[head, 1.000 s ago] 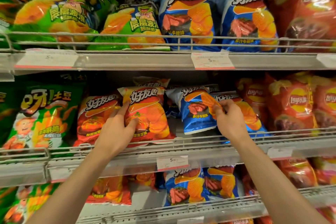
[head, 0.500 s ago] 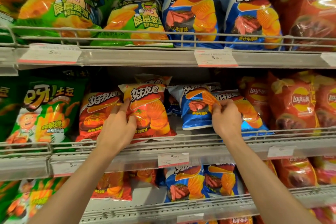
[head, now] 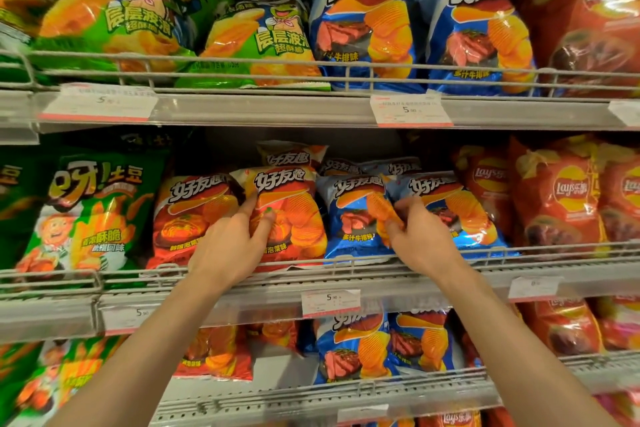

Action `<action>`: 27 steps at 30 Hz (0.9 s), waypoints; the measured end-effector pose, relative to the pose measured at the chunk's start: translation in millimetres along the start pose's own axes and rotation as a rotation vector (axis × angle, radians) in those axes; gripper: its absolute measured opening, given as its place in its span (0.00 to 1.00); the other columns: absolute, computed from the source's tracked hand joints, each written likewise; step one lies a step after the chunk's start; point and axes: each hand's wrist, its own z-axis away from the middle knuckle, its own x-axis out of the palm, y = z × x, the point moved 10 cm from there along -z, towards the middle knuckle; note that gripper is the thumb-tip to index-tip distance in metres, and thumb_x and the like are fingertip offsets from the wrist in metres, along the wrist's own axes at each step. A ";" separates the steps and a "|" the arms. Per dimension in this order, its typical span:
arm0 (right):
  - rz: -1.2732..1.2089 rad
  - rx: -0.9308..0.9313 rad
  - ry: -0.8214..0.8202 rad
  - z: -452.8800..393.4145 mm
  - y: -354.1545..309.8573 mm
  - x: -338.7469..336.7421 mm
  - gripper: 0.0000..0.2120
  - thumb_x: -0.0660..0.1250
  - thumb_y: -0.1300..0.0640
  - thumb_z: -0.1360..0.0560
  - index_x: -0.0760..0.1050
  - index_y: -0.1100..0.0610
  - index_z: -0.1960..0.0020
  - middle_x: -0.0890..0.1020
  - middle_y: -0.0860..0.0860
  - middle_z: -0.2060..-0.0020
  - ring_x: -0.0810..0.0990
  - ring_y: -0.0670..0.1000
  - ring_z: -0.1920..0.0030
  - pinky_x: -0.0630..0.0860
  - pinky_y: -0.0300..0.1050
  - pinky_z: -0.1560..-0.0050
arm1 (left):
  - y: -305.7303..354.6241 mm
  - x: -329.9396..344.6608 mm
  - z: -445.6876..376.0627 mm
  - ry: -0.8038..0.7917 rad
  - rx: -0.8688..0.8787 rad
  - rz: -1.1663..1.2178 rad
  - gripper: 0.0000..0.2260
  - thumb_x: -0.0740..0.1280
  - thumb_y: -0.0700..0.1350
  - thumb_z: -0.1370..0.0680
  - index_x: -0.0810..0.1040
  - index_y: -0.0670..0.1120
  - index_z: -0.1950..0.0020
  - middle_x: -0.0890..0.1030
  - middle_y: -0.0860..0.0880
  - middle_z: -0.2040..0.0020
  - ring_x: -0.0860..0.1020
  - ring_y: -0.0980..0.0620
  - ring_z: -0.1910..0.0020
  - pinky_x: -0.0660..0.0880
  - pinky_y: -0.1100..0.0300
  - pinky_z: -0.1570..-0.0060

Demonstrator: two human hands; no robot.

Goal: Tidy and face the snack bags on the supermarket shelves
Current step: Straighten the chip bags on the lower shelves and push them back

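both hands (head: pixel 228 246) (head: pixel 420 239) grip shelved snack bags (head: pixel 294 215).

- I am in a supermarket snack aisle, facing tiered grey metal shelves (head: pixel 311 107) stacked one above another.
- Each shelf has a wire rail (head: pixel 346 71) along its front edge that keeps the stock from sliding off.
- Printed price tags (head: pixel 408 111) sit in the plastic strips on the shelf fronts; several read 5-something, as on the tag (head: pixel 330 302) below my hands.
- The goods are many identical crisp bags grouped by kind: green bags (head: pixel 114 21) at upper left, blue bags (head: pixel 363 21) beside them, red Lay's bags (head: pixel 561 198) on the right.
- Duplicate bags stand in rows one behind another, as retail stock does.
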 end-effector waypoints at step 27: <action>0.332 -0.131 -0.158 -6.2 -20.7 43.3 0.42 0.46 0.25 0.23 0.46 0.47 0.16 0.47 0.52 0.16 0.44 0.57 0.17 0.46 0.63 0.20 | 32.7 8.8 -14.5 0.043 0.131 -0.181 0.34 0.49 0.71 0.20 0.49 0.59 0.16 0.48 0.48 0.14 0.45 0.47 0.16 0.43 0.43 0.20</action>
